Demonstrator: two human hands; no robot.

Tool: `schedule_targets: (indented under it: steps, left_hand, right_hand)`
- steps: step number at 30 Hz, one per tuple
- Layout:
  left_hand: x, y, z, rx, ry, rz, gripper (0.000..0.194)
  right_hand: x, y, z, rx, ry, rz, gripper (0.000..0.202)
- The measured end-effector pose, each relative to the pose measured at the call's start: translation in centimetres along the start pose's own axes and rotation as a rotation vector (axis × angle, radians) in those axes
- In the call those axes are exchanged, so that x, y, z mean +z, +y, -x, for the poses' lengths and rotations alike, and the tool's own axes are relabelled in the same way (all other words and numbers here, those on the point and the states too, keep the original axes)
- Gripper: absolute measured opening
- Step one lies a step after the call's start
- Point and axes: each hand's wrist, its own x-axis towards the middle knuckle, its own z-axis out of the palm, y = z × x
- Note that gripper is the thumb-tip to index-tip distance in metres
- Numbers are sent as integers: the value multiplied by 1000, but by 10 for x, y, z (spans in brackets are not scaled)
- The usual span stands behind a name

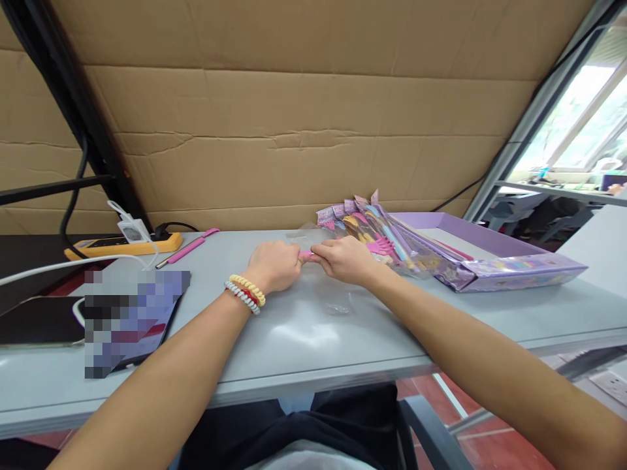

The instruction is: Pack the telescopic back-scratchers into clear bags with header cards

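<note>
My left hand [277, 266] is closed around one end of a thin pink stick [307, 256]. The fingers of my right hand [344, 258] pinch its other end, so the stick spans the short gap between both hands, over the desk. Most of it is hidden by my fingers. Clear plastic wrapping [337, 301] lies under and beside my right hand. Just beyond that hand is a pile of packaged colourful sticks [360, 225] in clear sleeves with purple tops. A pink hand-shaped piece [382, 246] shows among them.
An open purple box [514, 271] stands on the right of the grey desk [294, 352]. On the left are another pink stick [187, 250], a yellow power strip [147, 244] with a white charger [134, 230], a tablet-like device [169, 307] and a dark phone [42, 320]. Cardboard [313, 130] backs the desk.
</note>
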Motion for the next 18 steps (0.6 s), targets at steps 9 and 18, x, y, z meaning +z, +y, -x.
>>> schedule_targets:
  steps: [9,18]
  left_hand:
    - [-4,-17,-7,-44,82,40,51]
    - [-12,-14,-6,-235,123,-45,72]
  right_hand:
    - [-16,13,-2,138,-134,24,33]
    - [-14,8,-2,148,-279,113,42]
